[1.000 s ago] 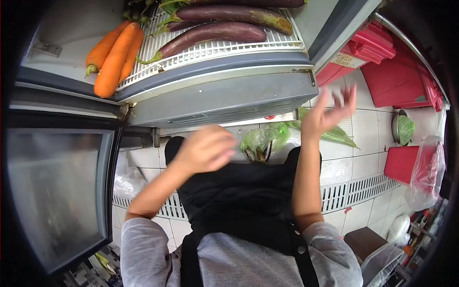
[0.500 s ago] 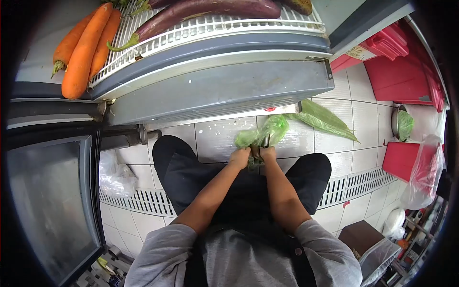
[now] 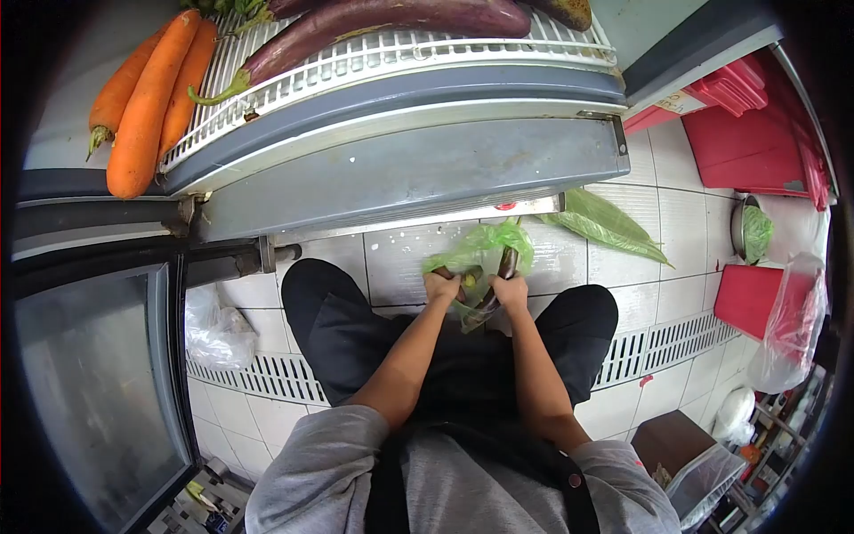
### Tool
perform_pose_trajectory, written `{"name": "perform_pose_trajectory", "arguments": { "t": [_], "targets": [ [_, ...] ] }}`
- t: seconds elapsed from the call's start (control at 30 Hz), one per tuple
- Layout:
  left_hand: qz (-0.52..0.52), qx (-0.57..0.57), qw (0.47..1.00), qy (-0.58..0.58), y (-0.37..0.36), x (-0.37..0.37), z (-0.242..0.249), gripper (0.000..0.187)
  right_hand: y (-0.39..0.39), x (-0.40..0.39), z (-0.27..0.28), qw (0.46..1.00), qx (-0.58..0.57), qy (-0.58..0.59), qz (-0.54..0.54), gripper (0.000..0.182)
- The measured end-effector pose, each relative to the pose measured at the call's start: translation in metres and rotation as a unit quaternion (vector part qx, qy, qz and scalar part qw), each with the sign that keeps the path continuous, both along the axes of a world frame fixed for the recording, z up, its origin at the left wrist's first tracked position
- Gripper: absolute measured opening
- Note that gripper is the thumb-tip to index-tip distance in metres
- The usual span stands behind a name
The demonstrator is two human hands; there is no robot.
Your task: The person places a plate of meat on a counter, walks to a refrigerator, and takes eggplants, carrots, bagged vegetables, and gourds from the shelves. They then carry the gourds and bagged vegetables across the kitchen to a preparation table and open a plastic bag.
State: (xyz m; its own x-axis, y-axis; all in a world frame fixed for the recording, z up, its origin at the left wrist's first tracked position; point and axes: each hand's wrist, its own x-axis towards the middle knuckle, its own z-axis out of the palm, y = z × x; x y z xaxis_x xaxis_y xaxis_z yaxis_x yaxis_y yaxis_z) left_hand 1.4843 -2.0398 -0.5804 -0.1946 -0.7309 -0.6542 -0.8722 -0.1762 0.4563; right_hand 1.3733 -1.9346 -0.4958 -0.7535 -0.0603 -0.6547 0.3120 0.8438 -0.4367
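Note:
A thin green plastic bag (image 3: 487, 237) hangs low over the tiled floor between my knees, with dark eggplants (image 3: 508, 262) in its opening. My left hand (image 3: 442, 287) is closed on the bag's left side, with a dark vegetable end beside the fingers. My right hand (image 3: 510, 292) is closed around the bag's right side and a dark eggplant there. How much of each grip is plastic and how much is vegetable is hard to tell.
Carrots (image 3: 142, 116) and purple eggplants (image 3: 382, 25) lie on the fridge's white wire shelf (image 3: 338, 67). An open glass door (image 3: 93, 374) is at left. A long leaf (image 3: 609, 227), red bins (image 3: 747, 142) and a brown box (image 3: 673, 445) are at right.
My hands have moved apart, the right one to the right and the left one slightly left. The green bag is spread wider, and the dark eggplants show more clearly.

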Motion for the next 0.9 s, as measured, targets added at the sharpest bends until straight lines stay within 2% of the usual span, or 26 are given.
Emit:
{"name": "perform_pose_trajectory", "arguments": {
  "t": [0.03, 0.07, 0.1, 0.13, 0.17, 0.23, 0.27, 0.37, 0.4, 0.43, 0.5, 0.57, 0.63, 0.67, 0.7, 0.73, 0.77, 0.83, 0.87, 0.9],
  "targets": [
    [0.000, 0.001, 1.000, 0.001, 0.006, -0.004, -0.009, 0.067, 0.000, -0.001, 0.005, 1.000, -0.010, -0.003, 0.029, 0.044],
    [0.076, 0.051, 0.995, 0.039, 0.013, -0.010, -0.018, 0.060, 0.001, 0.000, -0.001, 1.000, -0.009, -0.002, 0.028, 0.044],
    [0.151, 0.101, 0.981, 0.075, 0.018, -0.012, -0.023, 0.053, 0.005, 0.003, -0.016, 0.994, -0.075, -0.075, -0.008, 0.041],
    [0.151, 0.101, 0.980, 0.077, 0.020, -0.012, -0.022, 0.053, 0.008, 0.005, -0.022, 0.979, -0.139, -0.146, -0.043, 0.038],
    [0.187, 0.214, 0.945, 0.161, 0.021, -0.011, -0.020, 0.045, 0.011, 0.006, -0.028, 0.979, -0.140, -0.143, -0.042, 0.038],
    [0.245, 0.420, 0.814, 0.317, 0.021, -0.008, -0.010, 0.029, 0.009, 0.010, -0.026, 0.967, -0.154, -0.201, -0.034, 0.036],
    [0.240, 0.457, 0.796, 0.317, 0.022, -0.005, -0.004, 0.028, 0.009, 0.011, -0.024, 0.969, -0.162, -0.186, -0.031, 0.036],
    [0.252, 0.440, 0.805, 0.309, 0.019, 0.000, 0.022, 0.031, 0.008, 0.008, -0.011, 0.966, -0.154, -0.197, -0.061, 0.035],
    [0.239, 0.493, 0.778, 0.307, 0.015, 0.004, 0.030, 0.039, 0.012, 0.008, -0.010, 0.966, -0.153, -0.197, -0.059, 0.035],
    [0.239, 0.492, 0.778, 0.310, 0.012, 0.004, 0.046, 0.039, 0.018, 0.006, -0.012, 0.967, -0.140, -0.206, -0.046, 0.033],
    [0.295, 0.485, 0.714, 0.411, 0.003, 0.001, 0.080, 0.047, 0.026, -0.002, -0.007, 0.968, -0.131, -0.211, -0.026, 0.031],
    [0.296, 0.496, 0.712, 0.400, -0.017, 0.007, 0.113, 0.055, 0.033, -0.010, 0.023, 0.952, -0.189, -0.240, -0.024, 0.027],
    [0.285, 0.526, 0.693, 0.403, -0.029, 0.010, 0.148, 0.051, 0.029, -0.024, 0.067, 0.918, -0.221, -0.313, -0.104, 0.020],
    [0.285, 0.520, 0.694, 0.408, -0.030, 0.011, 0.163, 0.051, 0.032, -0.033, 0.066, 0.911, -0.217, -0.334, -0.107, 0.024],
    [0.269, 0.515, 0.703, 0.410, -0.029, 0.011, 0.176, 0.051, 0.025, -0.033, 0.073, 0.871, -0.284, -0.363, -0.167, 0.030],
    [0.252, 0.510, 0.712, 0.411, -0.027, 0.010, 0.184, 0.051, 0.019, -0.035, 0.081, 0.864, -0.298, -0.364, -0.182, 0.032],
    [0.238, 0.519, 0.709, 0.414, -0.024, 0.010, 0.175, 0.052, 0.012, -0.038, 0.090, 0.855, -0.313, -0.363, -0.199, 0.033],
    [0.189, 0.535, 0.716, 0.406, -0.024, 0.003, 0.197, 0.056, 0.007, -0.047, 0.061, 0.868, -0.288, -0.369, -0.165, 0.037],
    [0.161, 0.499, 0.785, 0.330, -0.028, 0.000, 0.193, 0.053, 0.001, -0.049, 0.054, 0.866, -0.291, -0.376, -0.155, 0.040],
    [0.159, 0.499, 0.784, 0.332, -0.035, -0.003, 0.197, 0.053, -0.003, -0.052, 0.043, 0.864, -0.292, -0.384, -0.145, 0.043]
  ]
}}
